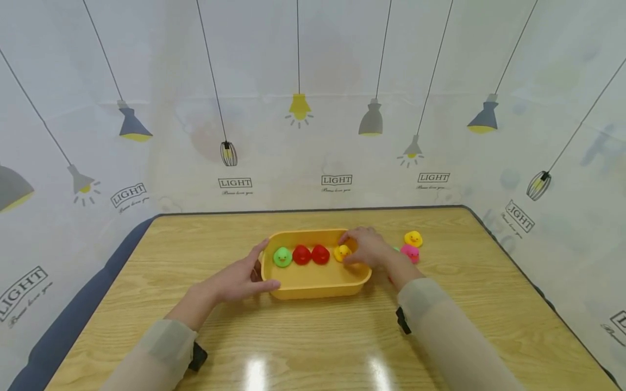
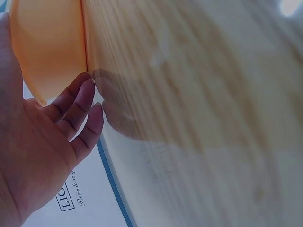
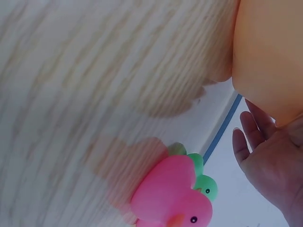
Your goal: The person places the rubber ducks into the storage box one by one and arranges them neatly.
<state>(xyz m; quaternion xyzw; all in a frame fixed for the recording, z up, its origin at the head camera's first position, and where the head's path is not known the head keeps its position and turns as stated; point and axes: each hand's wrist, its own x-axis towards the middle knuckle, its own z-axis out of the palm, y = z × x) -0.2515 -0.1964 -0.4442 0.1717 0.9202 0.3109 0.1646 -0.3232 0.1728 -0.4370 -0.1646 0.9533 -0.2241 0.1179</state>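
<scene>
A yellow plastic tub [image 1: 313, 293] sits on the table with a row of rubber ducks in it: a green duck [image 1: 282, 257], a red duck [image 1: 301, 255], another red duck [image 1: 320, 254] and a yellow duck [image 1: 341, 252]. My left hand [image 1: 240, 278] holds the tub's left end, thumb over the front rim; in the left wrist view its fingers [image 2: 84, 101] bend against the outer wall. Over the right end, my right hand [image 1: 369, 247] pinches the yellow duck between thumb and fingers. The right wrist view hides that pinch behind the tub wall [image 3: 270, 52].
Right of the tub, another yellow duck [image 1: 413, 238] and a pink duck [image 1: 411, 253] stand on the wooden table [image 1: 469, 293]. A green duck [image 3: 207, 187] is partly behind the pink one. A curtain printed with lamps [image 1: 274, 190] hangs around the table's back and sides.
</scene>
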